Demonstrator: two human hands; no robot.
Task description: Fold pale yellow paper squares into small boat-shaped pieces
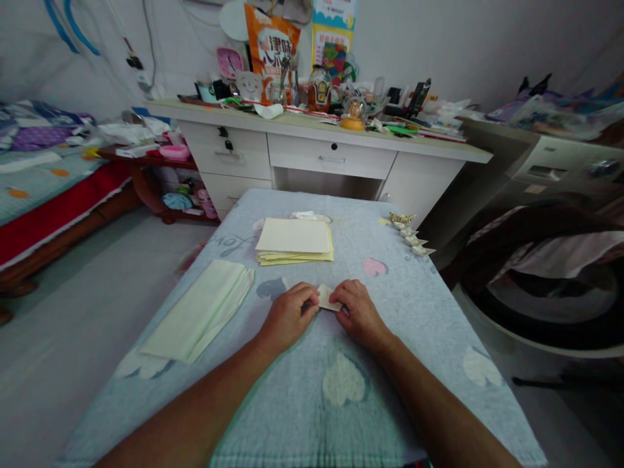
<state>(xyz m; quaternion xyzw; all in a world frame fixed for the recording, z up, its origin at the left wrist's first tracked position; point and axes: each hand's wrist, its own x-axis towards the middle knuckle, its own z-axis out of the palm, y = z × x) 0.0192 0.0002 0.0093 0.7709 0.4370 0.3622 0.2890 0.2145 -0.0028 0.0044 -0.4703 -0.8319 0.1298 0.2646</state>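
Note:
Between my two hands, low over the middle of the cloth-covered table, is a small folded piece of paper (pixel 327 298). My left hand (pixel 292 312) pinches its left edge between thumb and fingers. On the right edge, my right hand (pixel 359 312) grips it the same way, and the fingertips cover both ends. Beyond my hands lies a stack of cream and yellow paper sheets (pixel 294 235). Pale green folded paper (pixel 197 312) lies flat to the left. A row of several small folded paper pieces (pixel 413 239) stands near the table's right far edge.
A light blue tablecloth (pixel 292 403) with heart prints covers the table. Behind it stands a white desk (pixel 302 146) crowded with jars, an orange bag (pixel 272 52) and a pink clock (pixel 229 63). A front-loading washing machine (pixel 550 162) is at right, a bed (pixel 53 195) at left.

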